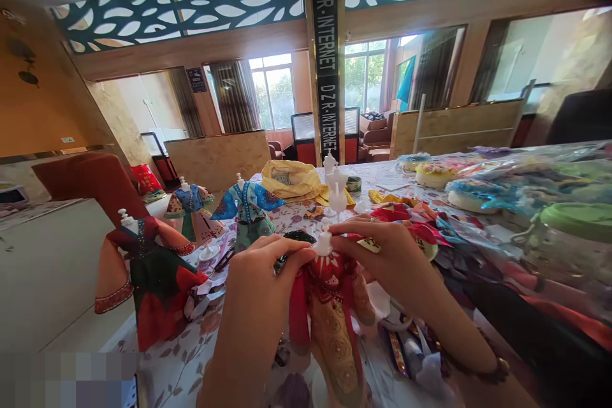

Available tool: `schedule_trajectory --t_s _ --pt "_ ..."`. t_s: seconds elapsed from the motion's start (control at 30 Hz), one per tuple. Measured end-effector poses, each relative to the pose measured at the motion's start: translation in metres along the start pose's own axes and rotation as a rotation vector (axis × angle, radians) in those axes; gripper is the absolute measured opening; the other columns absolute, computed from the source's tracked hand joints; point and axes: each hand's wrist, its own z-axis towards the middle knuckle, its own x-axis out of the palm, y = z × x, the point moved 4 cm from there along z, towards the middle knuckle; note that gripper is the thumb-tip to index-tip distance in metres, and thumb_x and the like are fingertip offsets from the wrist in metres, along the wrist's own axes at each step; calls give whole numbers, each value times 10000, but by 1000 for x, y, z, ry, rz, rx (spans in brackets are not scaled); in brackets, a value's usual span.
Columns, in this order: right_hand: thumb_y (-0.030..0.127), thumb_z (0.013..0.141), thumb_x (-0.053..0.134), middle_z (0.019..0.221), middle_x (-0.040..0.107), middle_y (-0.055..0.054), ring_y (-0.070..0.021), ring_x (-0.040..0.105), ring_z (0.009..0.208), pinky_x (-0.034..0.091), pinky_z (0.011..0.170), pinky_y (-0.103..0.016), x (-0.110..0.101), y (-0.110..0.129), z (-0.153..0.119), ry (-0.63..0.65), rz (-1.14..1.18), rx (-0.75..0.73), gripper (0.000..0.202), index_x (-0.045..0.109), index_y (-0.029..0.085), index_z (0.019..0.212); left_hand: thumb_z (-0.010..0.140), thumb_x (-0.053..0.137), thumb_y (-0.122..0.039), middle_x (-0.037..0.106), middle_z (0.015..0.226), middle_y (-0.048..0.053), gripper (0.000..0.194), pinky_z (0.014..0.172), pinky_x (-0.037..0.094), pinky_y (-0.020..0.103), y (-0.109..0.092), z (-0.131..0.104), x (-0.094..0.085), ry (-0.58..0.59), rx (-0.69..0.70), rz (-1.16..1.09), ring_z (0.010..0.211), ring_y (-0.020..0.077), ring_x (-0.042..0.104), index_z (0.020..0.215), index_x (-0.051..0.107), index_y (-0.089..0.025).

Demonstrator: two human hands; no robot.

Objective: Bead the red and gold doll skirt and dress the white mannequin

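"One doll (333, 296) in red and gold, where's it at exactly?"

"Toward the near edge of the table (184, 363). Left hand (255, 277) has thumb and forefinger nearly closed at one side of its neck, right hand (385, 248) same on the other, so both have hold of it. Can't tell if that's cloth or doll they're pinching tbh."

"Anything else around?"

"Three dressed dolls (155, 268) toward the left edge, yellow bag (289, 180) by the far edge."
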Motion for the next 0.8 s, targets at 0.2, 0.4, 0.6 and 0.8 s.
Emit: schedule_trajectory --t_s 0.2,0.4,0.6,0.8 --pt "349 820 596 834 736 6 -192 671 759 510 705 -304 0 9 -4 23 -22 -12 151 707 270 886 731 689 -188 713 734 -61 94 660 478 235 3 -3 5 35 35 -87 678 137 641 721 731 -272" --pt "361 787 625 725 699 10 -168 624 656 459 643 -284 4 5 -5 -130 -48 33 154 689 225 755 706 701 -74 660 652 -47 125 634 470 223 -8 -8 8 -105 268 -66 653 118 596 685 688 -196" --pt "504 720 654 656 674 11 -168 580 612 427 572 -286 10 -6 -11 -174 -14 159 278 697 230 736 789 635 -107 640 696 -21 89 669 479 249 -6 -16 7 -115 399 27 735 134 577 735 651 -177" --pt "499 687 665 625 698 14 -150 580 550 428 489 -254 6 0 -14 -227 -70 176 256 706 247 696 852 542 -96 638 768 28 107 690 472 291 -6 -27 5 -154 420 258 781 167 549 783 617 -129"
